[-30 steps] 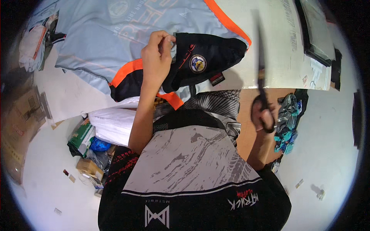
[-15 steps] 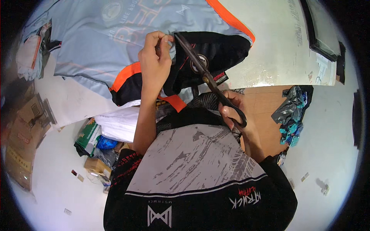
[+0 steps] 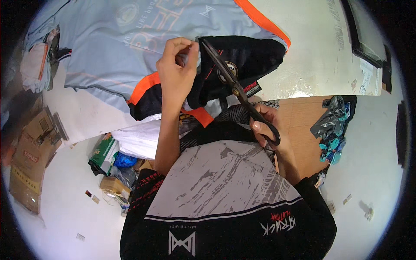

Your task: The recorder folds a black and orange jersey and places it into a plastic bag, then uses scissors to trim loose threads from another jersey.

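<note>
A light blue jersey (image 3: 99, 56) with orange and black trim lies on the white table. Its black part (image 3: 255, 52), bearing a round badge and a small label, is folded up toward me. My left hand (image 3: 177, 71) is closed in a pinch at the left edge of this black part; whatever is between thumb and forefinger is too small to make out. My right hand (image 3: 266, 121) grips the handles of dark scissors (image 3: 236, 89). Their blades lie across the black fabric, with the tips close to my left fingertips. The blades look nearly together.
The white table (image 3: 303, 80) ends just in front of me. A stack of dark-edged sheets (image 3: 366, 47) lies at its right. Below are a cardboard box (image 3: 32, 160) at left, bags (image 3: 104, 154) and white cloth (image 3: 136, 141) nearer, and black and teal scraps (image 3: 333, 130) at right.
The whole scene has shifted slightly to the right in view. My hands, the scissors and the jersey keep nearly the same places relative to each other.
</note>
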